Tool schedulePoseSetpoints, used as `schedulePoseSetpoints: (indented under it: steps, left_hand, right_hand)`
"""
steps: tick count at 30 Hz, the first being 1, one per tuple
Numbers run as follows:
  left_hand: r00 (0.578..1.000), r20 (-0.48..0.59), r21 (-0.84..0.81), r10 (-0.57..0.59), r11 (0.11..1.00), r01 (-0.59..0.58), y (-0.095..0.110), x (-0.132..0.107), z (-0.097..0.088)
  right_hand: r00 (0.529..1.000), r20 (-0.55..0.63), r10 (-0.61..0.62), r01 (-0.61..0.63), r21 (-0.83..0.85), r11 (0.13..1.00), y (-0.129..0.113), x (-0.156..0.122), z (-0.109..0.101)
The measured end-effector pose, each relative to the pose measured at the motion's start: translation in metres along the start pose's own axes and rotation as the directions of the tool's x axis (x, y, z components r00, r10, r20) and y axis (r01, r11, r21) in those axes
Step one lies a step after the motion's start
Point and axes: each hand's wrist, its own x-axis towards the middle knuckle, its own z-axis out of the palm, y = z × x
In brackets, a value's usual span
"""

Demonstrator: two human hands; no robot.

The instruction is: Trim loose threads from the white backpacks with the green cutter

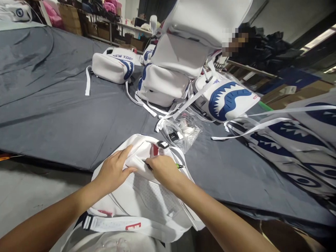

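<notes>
A white backpack [141,199] lies back-side up at the near edge of the table, against my body. My left hand [114,169] pinches a fold of its white fabric near the top. My right hand [164,169] is closed round a thin pen-like tool [179,166] with a green end, its dark tip touching the same fold. A white strap with a black buckle and a red tag [132,226] runs across the bag's lower part.
A grey cloth [52,105] covers the table. A clear plastic bag [183,131] of small parts lies just beyond the backpack. White backpacks with blue shark-mouth prints [228,99] are stacked behind it, and more lie at the right [301,147]. Another person stands behind the stack.
</notes>
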Motion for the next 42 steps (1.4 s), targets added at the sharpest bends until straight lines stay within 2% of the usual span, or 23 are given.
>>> schedulePoseSetpoints:
  steps: [4,9,15,20,24,29,35,39,42]
  left_hand:
    - [1.000,-0.004,0.021,0.010,1.000,-0.010,0.001,-0.001,0.001]
    - [1.000,-0.013,0.033,0.025,0.999,-0.024,0.000,-0.001,0.001]
    - [1.000,-0.017,0.035,0.026,0.999,-0.025,0.001,-0.002,0.001]
    - [0.999,-0.011,0.054,0.044,0.998,-0.044,0.000,-0.002,0.000]
    - [0.998,-0.019,0.049,0.053,0.997,-0.052,-0.002,-0.003,0.001]
    - [0.996,-0.056,0.029,0.071,0.997,-0.069,-0.005,-0.006,0.003]
    - [0.996,-0.051,0.013,0.070,0.998,-0.069,-0.006,-0.005,0.002]
    - [0.996,-0.056,-0.005,0.075,0.997,-0.075,-0.005,-0.006,0.001]
    - [0.996,-0.052,-0.006,0.075,0.997,-0.075,-0.004,-0.006,0.001]
  right_hand:
    - [1.000,0.006,0.015,-0.015,0.006,1.000,0.001,-0.002,-0.001]
    - [0.999,-0.047,0.021,-0.020,0.032,0.999,0.002,-0.002,0.006]
    - [0.978,-0.129,0.165,-0.148,0.136,0.980,0.001,-0.012,0.017]
    - [0.997,-0.073,-0.037,0.040,0.038,0.998,0.003,-0.005,0.011]
    - [0.996,-0.045,-0.081,0.082,0.016,0.996,0.002,-0.004,0.005]
    - [0.995,-0.086,0.040,-0.036,0.050,0.998,-0.001,-0.009,0.009]
    - [0.984,-0.140,0.108,-0.082,0.180,0.980,0.000,-0.011,0.014]
    - [0.945,-0.249,0.213,-0.122,0.336,0.934,0.003,-0.027,0.023]
    - [0.892,-0.390,0.229,-0.071,0.381,0.922,0.008,-0.036,0.035]
